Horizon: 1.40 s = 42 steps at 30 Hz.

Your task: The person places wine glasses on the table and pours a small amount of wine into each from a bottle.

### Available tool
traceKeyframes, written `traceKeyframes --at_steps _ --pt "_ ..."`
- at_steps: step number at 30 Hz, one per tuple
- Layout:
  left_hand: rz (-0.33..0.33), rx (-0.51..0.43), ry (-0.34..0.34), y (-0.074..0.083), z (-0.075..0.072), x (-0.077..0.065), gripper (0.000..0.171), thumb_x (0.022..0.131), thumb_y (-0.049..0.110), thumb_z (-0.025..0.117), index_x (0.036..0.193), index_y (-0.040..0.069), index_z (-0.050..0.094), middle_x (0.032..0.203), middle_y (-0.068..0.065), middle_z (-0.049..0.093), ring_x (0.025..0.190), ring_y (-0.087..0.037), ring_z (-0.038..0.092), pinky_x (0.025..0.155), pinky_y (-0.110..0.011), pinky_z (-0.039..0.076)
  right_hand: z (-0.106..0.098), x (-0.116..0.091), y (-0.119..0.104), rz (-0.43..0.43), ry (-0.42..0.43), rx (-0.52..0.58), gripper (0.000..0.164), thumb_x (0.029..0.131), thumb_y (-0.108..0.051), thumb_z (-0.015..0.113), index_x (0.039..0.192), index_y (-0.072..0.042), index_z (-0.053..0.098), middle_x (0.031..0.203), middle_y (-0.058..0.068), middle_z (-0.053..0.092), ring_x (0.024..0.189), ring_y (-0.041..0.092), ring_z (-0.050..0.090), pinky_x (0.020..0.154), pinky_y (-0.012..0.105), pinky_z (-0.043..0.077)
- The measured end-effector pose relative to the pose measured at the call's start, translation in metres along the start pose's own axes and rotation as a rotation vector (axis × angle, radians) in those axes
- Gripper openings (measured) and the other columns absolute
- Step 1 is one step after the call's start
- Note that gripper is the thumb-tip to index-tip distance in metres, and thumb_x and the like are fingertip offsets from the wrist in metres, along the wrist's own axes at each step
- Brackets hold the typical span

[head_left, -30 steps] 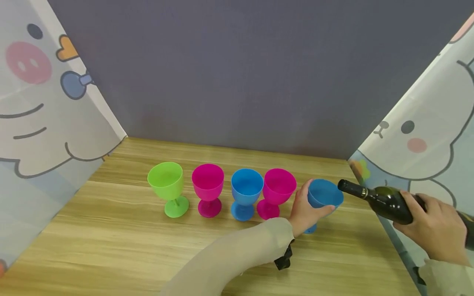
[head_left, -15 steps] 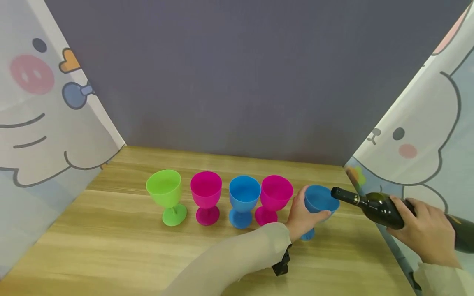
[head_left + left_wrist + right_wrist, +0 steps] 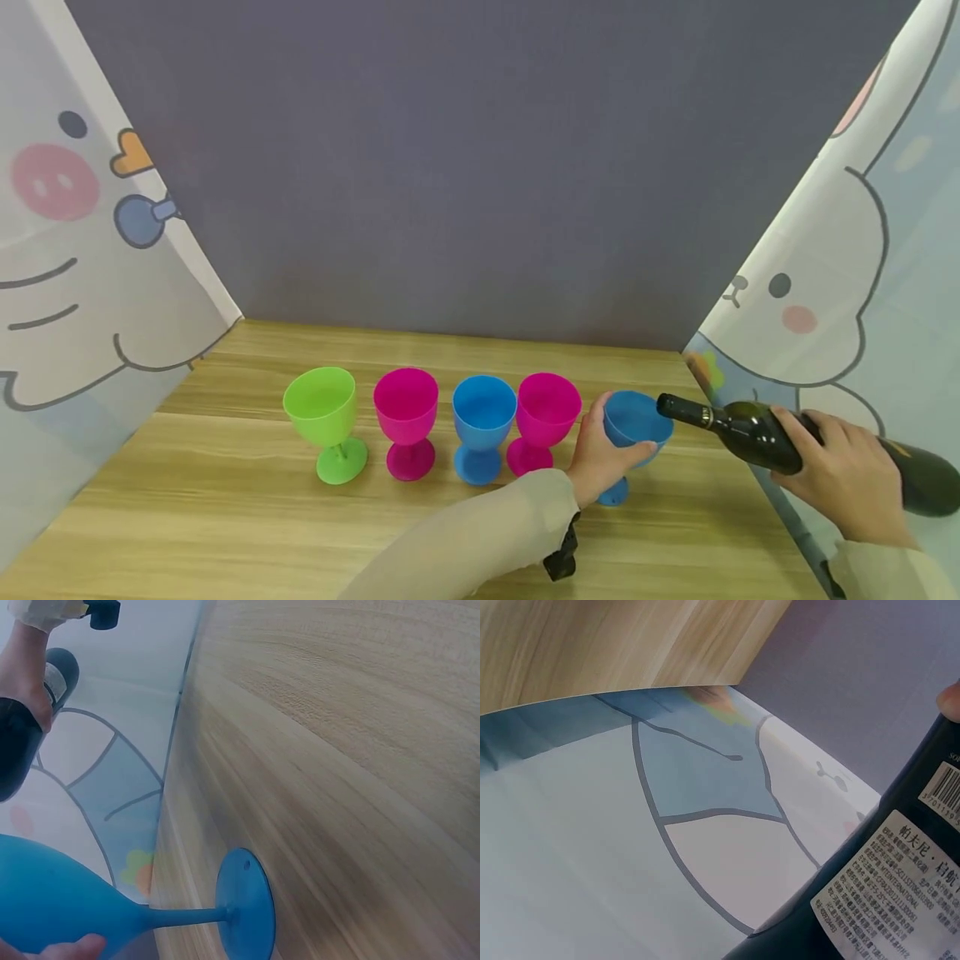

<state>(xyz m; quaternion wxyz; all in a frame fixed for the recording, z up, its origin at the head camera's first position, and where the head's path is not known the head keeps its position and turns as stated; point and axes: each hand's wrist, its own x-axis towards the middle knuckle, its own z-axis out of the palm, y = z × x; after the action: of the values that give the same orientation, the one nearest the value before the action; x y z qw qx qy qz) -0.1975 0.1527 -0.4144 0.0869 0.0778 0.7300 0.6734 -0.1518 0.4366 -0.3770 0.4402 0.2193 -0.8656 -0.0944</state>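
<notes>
My left hand (image 3: 606, 457) grips the bowl of a blue goblet (image 3: 637, 417) at the right end of a row, thumb on the near side. In the left wrist view, the goblet's round foot (image 3: 246, 911) is at the tabletop; whether it touches I cannot tell. My right hand (image 3: 843, 473) holds a dark wine bottle (image 3: 757, 435) around its body. The bottle lies nearly level, its mouth at the goblet's right rim. No liquid shows at the mouth. The right wrist view shows the bottle's white printed label (image 3: 877, 892) and a fingertip.
Left of the held goblet stand a pink goblet (image 3: 549, 408), another blue goblet (image 3: 483, 412), a second pink goblet (image 3: 406, 406) and a green goblet (image 3: 321, 406). They rest on a wooden table (image 3: 225, 517). A grey panel (image 3: 465, 167) rises behind, with cartoon-printed sheets at both sides.
The head view has tilted, so the scene sits lower and a little further left. Both hands keep their grips, and the bottle's mouth stays at the goblet's rim.
</notes>
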Motion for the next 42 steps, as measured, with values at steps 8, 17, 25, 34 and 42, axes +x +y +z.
traceKeyframes --at_steps 8,17,25,34,42 --pt "-0.012 0.015 0.006 0.0 -0.002 0.0 0.076 0.076 0.031 0.08 0.141 0.034 0.04 0.132 0.003 0.049 0.116 -0.027 0.05 0.089 -0.052 0.047 0.005 0.004 -0.002 -0.001 0.034 0.017 0.072 0.09 -0.06 0.025 0.115 -0.002 0.06 0.088 0.035 0.055 0.064 0.053 0.052 0.06 0.062 0.041" --pt "-0.026 0.004 -0.006 0.0 -0.007 0.001 0.077 0.076 0.032 0.08 0.141 0.038 0.039 0.131 -0.002 0.052 0.114 -0.03 0.053 0.088 -0.053 0.047 0.009 0.011 0.001 0.002 0.072 0.018 0.071 0.09 -0.061 0.025 0.116 -0.005 0.06 0.089 0.033 0.056 0.067 0.052 0.053 0.063 0.062 0.04" --pt "-0.019 0.003 -0.015 0.0 -0.007 0.002 0.077 0.077 0.031 0.08 0.141 0.038 0.039 0.132 -0.001 0.052 0.115 -0.03 0.052 0.089 -0.053 0.047 0.001 0.014 0.002 -0.011 -0.017 -0.01 0.07 0.091 -0.058 0.022 0.117 -0.004 0.058 0.088 0.034 0.056 0.068 0.052 0.054 0.064 0.062 0.041" --pt "-0.008 0.029 -0.023 0.001 -0.008 0.003 0.078 0.077 0.032 0.08 0.142 0.036 0.038 0.133 -0.002 0.051 0.116 -0.031 0.052 0.089 -0.052 0.047 -0.003 0.013 0.002 -0.014 -0.006 -0.016 0.069 0.091 -0.055 0.023 0.119 -0.004 0.058 0.087 0.035 0.055 0.067 0.053 0.053 0.063 0.062 0.041" --pt "-0.019 0.047 -0.035 -0.001 -0.007 0.002 0.078 0.076 0.033 0.08 0.143 0.034 0.039 0.132 -0.001 0.051 0.117 -0.03 0.052 0.089 -0.051 0.048 -0.004 0.006 0.008 -0.035 -0.009 -0.026 0.071 0.09 -0.056 0.019 0.122 -0.006 0.057 0.085 0.035 0.053 0.065 0.054 0.051 0.062 0.064 0.041"
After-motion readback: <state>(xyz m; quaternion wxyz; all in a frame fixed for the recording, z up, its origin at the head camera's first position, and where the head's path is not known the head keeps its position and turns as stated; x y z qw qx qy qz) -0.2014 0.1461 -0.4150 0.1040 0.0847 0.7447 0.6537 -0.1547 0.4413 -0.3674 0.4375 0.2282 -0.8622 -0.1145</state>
